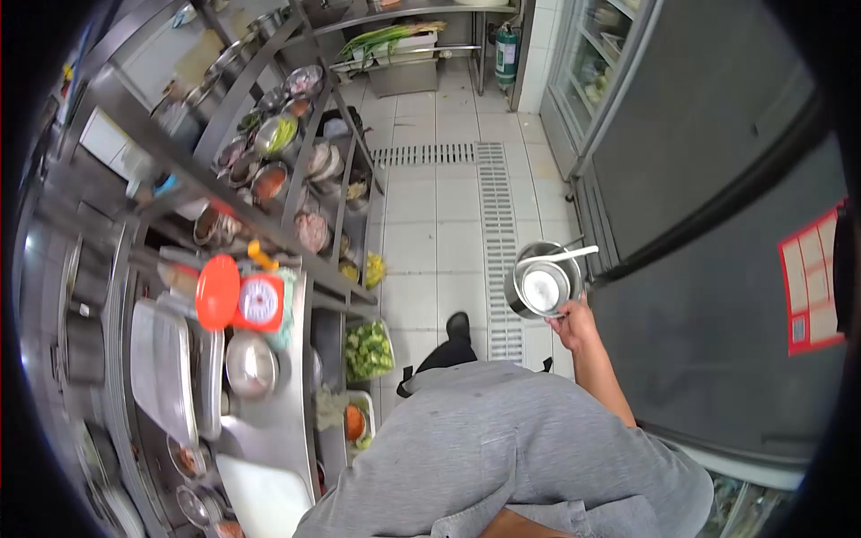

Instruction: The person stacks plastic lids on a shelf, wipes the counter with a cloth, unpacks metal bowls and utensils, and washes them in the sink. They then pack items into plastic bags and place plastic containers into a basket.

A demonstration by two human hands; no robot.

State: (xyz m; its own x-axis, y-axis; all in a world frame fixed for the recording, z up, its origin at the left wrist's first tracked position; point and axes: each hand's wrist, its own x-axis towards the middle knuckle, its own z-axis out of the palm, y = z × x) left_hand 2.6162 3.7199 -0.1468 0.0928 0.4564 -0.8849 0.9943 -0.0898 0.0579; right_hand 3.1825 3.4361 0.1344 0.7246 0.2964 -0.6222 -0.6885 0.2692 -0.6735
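Note:
My right hand [574,325] is closed on the rim of a steel pot [514,293], held out to the right above the floor. Nested in it is a smaller metal bowl [543,287] with something white at its bottom. A white long-handled utensil [572,255] lies across the top, its far end hidden in the pot. Behind it a thin dark handle [574,240] sticks out. My left hand is out of view; only a bit of bare skin shows at the bottom edge, below the grey shirt.
Steel shelves [296,215] on the left carry several bowls of food. A counter holds a red scale [260,300], an upturned bowl [252,366] and a white board [262,489]. Dark fridge doors [700,296] line the right. A drain grate [499,215] runs along the tiled floor.

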